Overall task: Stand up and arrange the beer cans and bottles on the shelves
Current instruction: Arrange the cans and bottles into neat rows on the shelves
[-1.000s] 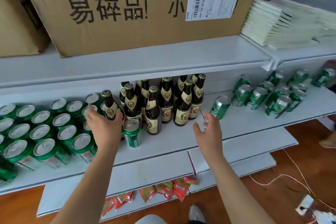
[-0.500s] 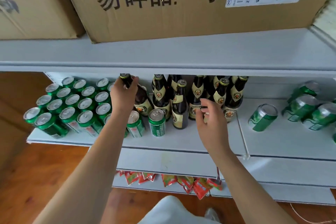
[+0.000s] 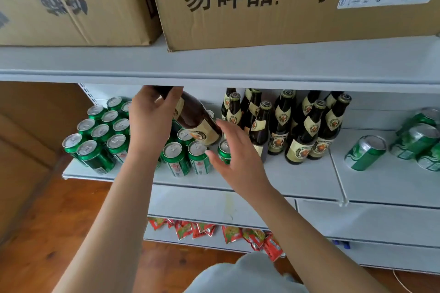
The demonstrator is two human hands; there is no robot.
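My left hand (image 3: 152,119) grips the neck of a brown beer bottle (image 3: 197,121) with a cream label, lifted and tilted above the upright green cans (image 3: 176,157). My right hand (image 3: 238,147) hovers open just below the bottle's base, in front of one green can (image 3: 223,152). Several brown bottles (image 3: 304,131) stand upright on the grey shelf (image 3: 297,178) to the right. A block of upright green cans (image 3: 100,133) fills the shelf's left end. Green cans (image 3: 364,152) lie on their sides at the right.
The upper shelf (image 3: 238,66) hangs low over the bottles and carries two cardboard boxes (image 3: 262,2). Red snack packets (image 3: 214,231) sit on a lower shelf. Wooden floor (image 3: 59,221) lies at the left.
My left hand has lifted and tilted a bottle clear of the group, leftward over the cans. My right hand has moved left from the standing bottles toward the raised bottle's base. The view has come closer.
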